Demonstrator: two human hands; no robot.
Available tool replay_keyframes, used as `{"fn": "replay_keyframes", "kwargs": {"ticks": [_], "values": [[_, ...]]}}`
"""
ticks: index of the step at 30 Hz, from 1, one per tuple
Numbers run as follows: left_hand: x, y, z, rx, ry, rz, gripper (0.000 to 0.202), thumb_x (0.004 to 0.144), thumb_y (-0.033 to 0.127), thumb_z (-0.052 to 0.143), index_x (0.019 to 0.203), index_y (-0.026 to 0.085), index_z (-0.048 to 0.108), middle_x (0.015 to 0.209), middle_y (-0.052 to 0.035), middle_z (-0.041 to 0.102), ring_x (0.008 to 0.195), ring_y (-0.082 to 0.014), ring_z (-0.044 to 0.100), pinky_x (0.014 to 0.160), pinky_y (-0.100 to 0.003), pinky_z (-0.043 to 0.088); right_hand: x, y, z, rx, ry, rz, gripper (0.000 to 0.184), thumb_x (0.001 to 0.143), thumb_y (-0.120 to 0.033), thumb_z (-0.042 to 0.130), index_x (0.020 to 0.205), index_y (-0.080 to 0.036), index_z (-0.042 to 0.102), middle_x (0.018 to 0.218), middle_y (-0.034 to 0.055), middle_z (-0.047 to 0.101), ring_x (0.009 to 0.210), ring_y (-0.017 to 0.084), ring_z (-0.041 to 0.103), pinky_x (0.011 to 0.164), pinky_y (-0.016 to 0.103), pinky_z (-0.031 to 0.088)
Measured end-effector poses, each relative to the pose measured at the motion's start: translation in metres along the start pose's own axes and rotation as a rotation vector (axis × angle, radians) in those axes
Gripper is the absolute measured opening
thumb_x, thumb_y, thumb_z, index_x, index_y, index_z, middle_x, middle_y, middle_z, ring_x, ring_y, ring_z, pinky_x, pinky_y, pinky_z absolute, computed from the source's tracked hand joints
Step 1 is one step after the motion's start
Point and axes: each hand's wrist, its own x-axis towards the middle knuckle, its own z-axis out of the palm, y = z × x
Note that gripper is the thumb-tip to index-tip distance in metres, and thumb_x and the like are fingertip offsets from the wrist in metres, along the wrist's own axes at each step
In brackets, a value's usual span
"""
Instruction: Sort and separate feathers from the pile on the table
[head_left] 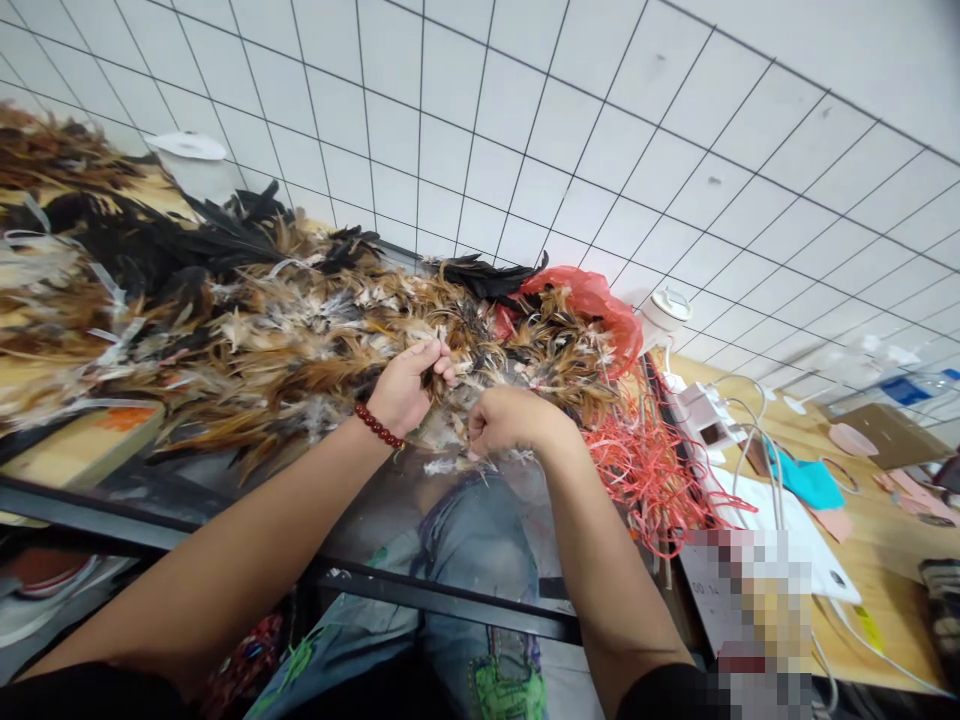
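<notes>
A long heap of brown, tan and white feathers covers the table in front of me. My left hand, with a dark red bead bracelet on its wrist, is at the near middle of the heap. Its thumb and fingers pinch together on a few feathers. Just to its right, my right hand is curled closed above the transparent table edge, apart from the left. Whatever sits in its fingertips is hidden or too small to name. Small loose white feather bits lie below the hands.
Black feathers lie at the back left. On the right are a red plastic bag, tangled pink-red strings, a white lidded cup and a power strip with cables. A wooden box stands at left.
</notes>
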Motion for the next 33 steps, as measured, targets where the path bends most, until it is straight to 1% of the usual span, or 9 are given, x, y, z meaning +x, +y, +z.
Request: {"fn": "replay_keyframes", "kwargs": {"ticks": [5,8,12,18,21,24,27,29,33], "values": [[0.002,0.002,-0.001,-0.019,0.014,0.029,0.015,0.084,0.018,0.06,0.07,0.013,0.06,0.054,0.0022,0.045,0.052,-0.01,0.05,0.053,-0.021,0.047,0.014,-0.009,0.012,-0.101,-0.063,-0.022,0.006,0.059,-0.018,0.072,0.064,-0.017,0.068,0.065,0.0051,0.067,0.062,0.017,0.059,0.054,0.026,0.036],[0.002,0.003,0.0,-0.028,0.023,0.023,0.016,0.084,0.019,0.06,0.07,0.013,0.059,0.054,0.0026,0.045,0.052,-0.0098,0.05,0.053,-0.021,0.047,0.016,0.007,0.009,0.261,0.05,-0.172,0.004,0.065,-0.012,0.065,0.066,-0.016,0.067,0.064,0.0009,0.066,0.06,0.012,0.057,0.058,0.022,0.039],[0.0,0.002,0.003,-0.006,0.029,-0.032,0.016,0.085,0.019,0.059,0.07,0.013,0.059,0.054,0.0023,0.046,0.052,-0.0094,0.052,0.052,-0.02,0.047,0.013,0.03,0.0,0.971,0.256,-0.171,0.018,0.07,-0.031,0.071,0.072,-0.015,0.063,0.064,-0.0007,0.065,0.054,0.008,0.056,0.053,0.019,0.043],[-0.003,-0.005,0.003,0.077,0.025,-0.076,0.016,0.085,0.019,0.06,0.071,0.012,0.061,0.058,0.001,0.05,0.053,-0.0095,0.053,0.053,-0.021,0.049,0.019,0.032,0.0,1.281,0.503,-0.151,0.031,0.064,-0.041,0.077,0.074,-0.016,0.061,0.07,0.002,0.068,0.058,0.01,0.061,0.053,0.02,0.047],[-0.003,-0.009,0.002,0.086,-0.001,-0.088,0.014,0.082,0.021,0.065,0.072,0.011,0.061,0.059,0.0008,0.051,0.054,-0.0099,0.054,0.053,-0.021,0.049,0.029,0.027,0.009,1.151,0.847,-0.196,0.026,0.074,-0.04,0.07,0.085,-0.018,0.062,0.078,0.0035,0.069,0.07,0.014,0.065,0.068,0.027,0.053],[-0.003,-0.01,0.002,0.075,-0.003,-0.127,0.012,0.08,0.021,0.067,0.075,0.011,0.063,0.063,-0.0005,0.056,0.057,-0.0102,0.056,0.055,-0.022,0.05,0.036,0.027,0.02,0.742,1.091,-0.317,0.018,0.086,-0.034,0.059,0.095,-0.021,0.067,0.095,0.0067,0.069,0.089,0.017,0.064,0.085,0.033,0.05],[-0.004,-0.01,0.004,0.023,-0.003,-0.135,0.01,0.08,0.02,0.067,0.075,0.013,0.063,0.067,-0.0016,0.061,0.059,-0.0108,0.058,0.057,-0.022,0.051,0.039,0.03,0.029,0.287,1.133,-0.46,0.02,0.091,-0.025,0.051,0.095,-0.023,0.07,0.096,0.0072,0.067,0.093,0.017,0.061,0.086,0.034,0.046],[-0.004,-0.009,0.006,-0.01,-0.002,-0.132,0.009,0.08,0.018,0.067,0.074,0.014,0.062,0.067,-0.0012,0.063,0.059,-0.011,0.058,0.057,-0.023,0.05,0.04,0.032,0.031,0.059,1.149,-0.446,0.022,0.092,-0.022,0.05,0.096,-0.024,0.071,0.089,0.0062,0.065,0.086,0.017,0.058,0.082,0.033,0.043],[-0.005,-0.009,0.007,-0.024,0.008,-0.123,0.008,0.078,0.018,0.069,0.075,0.013,0.064,0.068,-0.0013,0.065,0.062,-0.0117,0.06,0.059,-0.023,0.05,0.042,0.034,0.033,-0.13,1.14,-0.385,0.02,0.093,-0.022,0.051,0.098,-0.024,0.07,0.084,0.0054,0.06,0.081,0.017,0.053,0.077,0.034,0.037]]}}
